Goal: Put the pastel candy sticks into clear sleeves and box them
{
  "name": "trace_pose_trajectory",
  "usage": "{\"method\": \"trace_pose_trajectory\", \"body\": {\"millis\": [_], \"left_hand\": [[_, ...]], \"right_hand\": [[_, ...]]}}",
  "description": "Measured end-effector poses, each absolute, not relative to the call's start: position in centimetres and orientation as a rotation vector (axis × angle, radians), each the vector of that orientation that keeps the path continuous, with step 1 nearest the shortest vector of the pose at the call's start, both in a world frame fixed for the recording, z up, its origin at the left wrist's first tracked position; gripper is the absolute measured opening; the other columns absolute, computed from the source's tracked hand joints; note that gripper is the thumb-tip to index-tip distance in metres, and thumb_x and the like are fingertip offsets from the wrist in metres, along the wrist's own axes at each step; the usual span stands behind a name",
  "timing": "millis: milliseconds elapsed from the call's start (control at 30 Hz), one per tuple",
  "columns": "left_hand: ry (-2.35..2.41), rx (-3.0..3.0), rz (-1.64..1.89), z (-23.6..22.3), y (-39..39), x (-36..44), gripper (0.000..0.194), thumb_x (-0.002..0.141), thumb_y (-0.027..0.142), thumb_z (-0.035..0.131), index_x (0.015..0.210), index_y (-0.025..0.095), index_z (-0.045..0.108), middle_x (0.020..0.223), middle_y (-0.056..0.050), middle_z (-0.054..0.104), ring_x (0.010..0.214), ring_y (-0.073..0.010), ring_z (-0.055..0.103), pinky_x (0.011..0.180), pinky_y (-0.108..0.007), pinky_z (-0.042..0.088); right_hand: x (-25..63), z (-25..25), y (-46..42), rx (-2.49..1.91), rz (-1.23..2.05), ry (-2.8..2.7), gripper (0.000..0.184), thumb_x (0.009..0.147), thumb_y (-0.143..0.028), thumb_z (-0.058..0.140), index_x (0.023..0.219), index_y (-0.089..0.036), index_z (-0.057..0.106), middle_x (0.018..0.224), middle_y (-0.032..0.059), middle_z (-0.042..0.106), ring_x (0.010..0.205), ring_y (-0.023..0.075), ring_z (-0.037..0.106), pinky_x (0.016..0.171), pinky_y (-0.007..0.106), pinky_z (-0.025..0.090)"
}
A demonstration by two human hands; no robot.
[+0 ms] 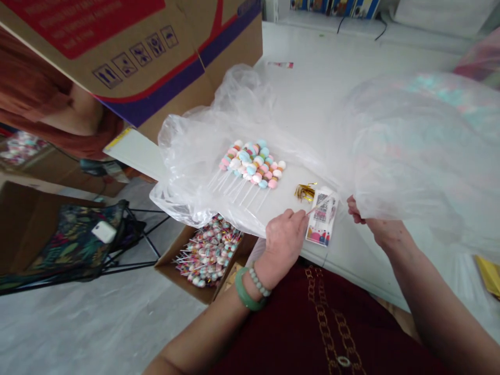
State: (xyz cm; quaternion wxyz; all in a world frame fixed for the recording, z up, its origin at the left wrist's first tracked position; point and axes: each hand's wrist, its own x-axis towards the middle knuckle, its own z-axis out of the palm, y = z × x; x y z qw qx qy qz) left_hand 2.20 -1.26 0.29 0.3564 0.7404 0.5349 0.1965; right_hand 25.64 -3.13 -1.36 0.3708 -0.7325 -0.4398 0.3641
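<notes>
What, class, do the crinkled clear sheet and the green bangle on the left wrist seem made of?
The crinkled clear sheet looks like thin plastic film: glossy, see-through and creased. The green bangle looks like polished jade or glass: smooth, with a soft shine, though the look leaves that open.

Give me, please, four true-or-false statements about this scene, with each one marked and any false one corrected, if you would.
1. The left hand pinches a thin stick above a printed packet. True.
2. The right hand grips a gold tinsel tie. False: it lifts clear plastic film, and gold ties lie beside the packet.
3. A green bangle circles the left wrist. True.
4. The cardboard box below the table edge is empty. False: it holds many lollipops.
</notes>
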Motion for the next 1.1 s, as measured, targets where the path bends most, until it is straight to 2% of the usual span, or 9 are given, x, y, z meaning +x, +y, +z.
{"method": "trace_pose_trajectory", "body": {"millis": [133,200,267,400,600,800,933,1100], "left_hand": [[1.230,0.923,0.721,0.2,-1.1,0.2,0.020,0.075,0.034,0.067,0.076,0.014,0.070,0.073,-0.005,0.067,0.067,-0.0160,0.059,0.065,-0.027,0.044],[1.142,0.519,0.731,0.1,-1.1,0.1,0.022,0.064,0.029,0.075,0.074,0.010,0.069,0.068,-0.006,0.067,0.060,-0.0146,0.058,0.062,-0.027,0.046],[1.047,0.339,0.766,0.0,-1.3,0.6,0.025,0.059,0.024,0.077,0.078,0.009,0.070,0.070,-0.007,0.069,0.059,-0.0149,0.059,0.064,-0.029,0.047],[0.929,0.281,0.920,0.2,-1.5,1.8,0.023,0.062,0.023,0.076,0.080,0.011,0.070,0.075,-0.006,0.070,0.064,-0.0146,0.061,0.068,-0.027,0.047],[0.960,0.271,0.896,0.3,-0.7,-0.1,0.022,0.061,0.030,0.076,0.070,0.012,0.069,0.066,-0.003,0.065,0.059,-0.0120,0.056,0.063,-0.026,0.044],[1.084,0.176,1.098,-0.1,0.1,-0.5,0.022,0.057,0.026,0.077,0.060,0.012,0.060,0.058,0.001,0.058,0.053,-0.0091,0.052,0.059,-0.024,0.042],[1.046,0.110,1.174,0.0,0.4,-0.5,0.023,0.057,0.025,0.077,0.061,0.013,0.059,0.059,0.002,0.058,0.054,-0.0082,0.052,0.058,-0.023,0.041],[1.036,0.215,1.062,-0.4,1.0,-3.3,0.029,0.060,0.033,0.078,0.075,0.011,0.065,0.069,-0.003,0.065,0.056,-0.0112,0.056,0.057,-0.026,0.044]], "right_hand": [[23.0,0.8,-4.1,-1.811,1.102,-0.965,0.016,0.067,-0.036,0.062,0.066,-0.021,0.058,0.055,-0.0022,0.051,0.050,0.0127,0.044,0.049,0.027,0.036],[20.4,1.6,-4.5,-1.779,1.202,-0.973,0.021,0.069,-0.041,0.061,0.072,-0.020,0.062,0.061,-0.0004,0.057,0.056,0.0144,0.049,0.054,0.028,0.040],[17.7,1.8,-4.6,-1.749,1.280,-1.028,0.026,0.073,-0.045,0.058,0.081,-0.021,0.064,0.071,0.0010,0.063,0.064,0.0159,0.053,0.060,0.028,0.042],[14.2,0.9,-3.9,-1.773,1.328,-1.142,0.019,0.074,-0.041,0.056,0.075,-0.022,0.061,0.062,-0.0018,0.059,0.060,0.0147,0.051,0.055,0.026,0.040],[13.9,1.1,-2.3,-1.681,1.594,-1.162,0.018,0.069,-0.034,0.055,0.059,-0.020,0.052,0.049,-0.0058,0.042,0.047,0.0095,0.035,0.046,0.023,0.027],[11.0,0.9,-1.7,-1.611,1.473,-1.128,0.016,0.065,-0.031,0.064,0.074,-0.020,0.057,0.061,-0.0048,0.053,0.059,0.0122,0.046,0.056,0.024,0.036],[9.9,0.2,-1.2,-1.696,1.383,-1.100,0.015,0.067,-0.032,0.064,0.065,-0.019,0.057,0.056,-0.0044,0.051,0.055,0.0116,0.043,0.054,0.024,0.034],[10.5,-0.2,-0.7,-1.706,1.494,-1.044,0.022,0.072,-0.039,0.062,0.064,-0.019,0.057,0.050,-0.0046,0.048,0.047,0.0108,0.042,0.045,0.023,0.033]]}}
